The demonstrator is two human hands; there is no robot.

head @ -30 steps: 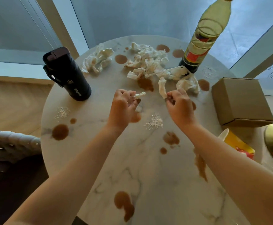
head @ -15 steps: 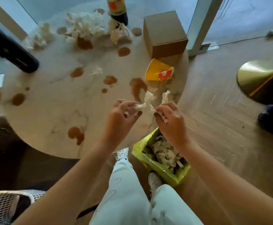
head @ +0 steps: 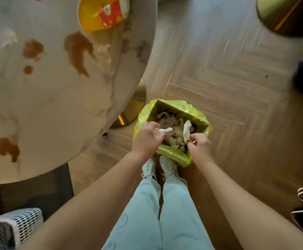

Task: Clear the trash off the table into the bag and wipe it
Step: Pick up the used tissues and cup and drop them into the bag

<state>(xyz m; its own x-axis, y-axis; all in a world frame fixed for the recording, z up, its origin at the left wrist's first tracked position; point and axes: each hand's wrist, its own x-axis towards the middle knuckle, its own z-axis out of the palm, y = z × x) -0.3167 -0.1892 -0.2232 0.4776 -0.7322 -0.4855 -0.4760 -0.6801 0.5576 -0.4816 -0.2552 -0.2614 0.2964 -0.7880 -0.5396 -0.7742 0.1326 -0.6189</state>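
Table [head: 57,109]: round marble top at upper left, brown spill stains across it; a yellow wrapper [head: 100,17] lies near its far edge, not yet cleared.
Bag [head: 176,156]: green liner in a box on the floor beside the table's edge, mouth open upward, already part filled with crumpled tissue; it sits directly below both hands.
Left hand [head: 147,138]: fingers curled round a small tissue wad [head: 165,130], held over the near-left rim of the bag.
Right hand [head: 199,146]: thumb and fingertips pinch a tissue strip [head: 186,130], long axis roughly upright, over the bag's right side.
Key relation: both pieces hang above the opening, so release alone should drop them in; the two hands look equally near.
Risk: the left wad sits close to the rim and could fall outside.
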